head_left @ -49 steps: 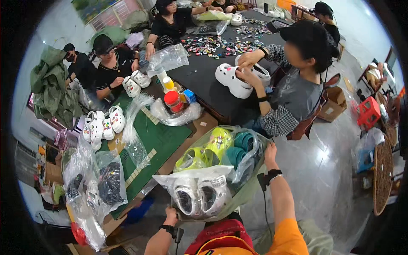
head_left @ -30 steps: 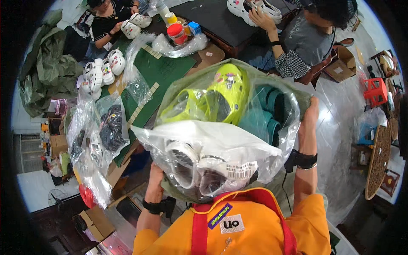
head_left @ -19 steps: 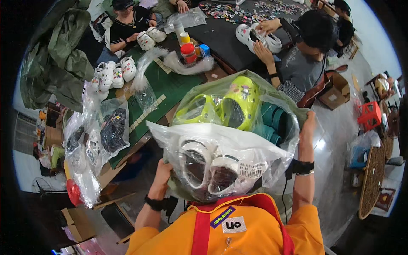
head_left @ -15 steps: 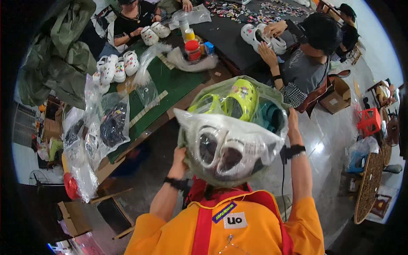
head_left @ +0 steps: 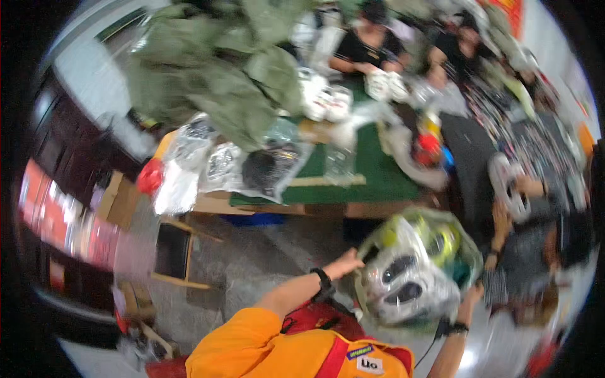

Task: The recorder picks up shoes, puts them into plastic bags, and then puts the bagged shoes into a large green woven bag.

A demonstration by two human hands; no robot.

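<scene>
Between my two hands hangs a wide, olive-green, sack-like bag (head_left: 361, 293), its mouth open. White clogs (head_left: 409, 291) in clear plastic lie on top inside it, with lime-green clogs (head_left: 446, 244) behind them and dark teal footwear (head_left: 465, 269) at the right. My left hand (head_left: 345, 263) grips the bag's left edge. On the opposite edge my right hand (head_left: 471, 293) is closed, its fingers partly hidden. Motion blurs the bag and its contents.
Ahead stands a green-topped table (head_left: 384, 170) with bagged shoes (head_left: 271, 169), white clogs (head_left: 324, 104) and a red jar (head_left: 427, 148). Close at right, a person handles a white clog (head_left: 506, 183). A wooden-framed stool (head_left: 171, 252) and cardboard box (head_left: 120, 195) stand left.
The view has swung to the left, so the table and the olive-green heap show more fully. The bag, still in both hands, now appears lower and farther right.
</scene>
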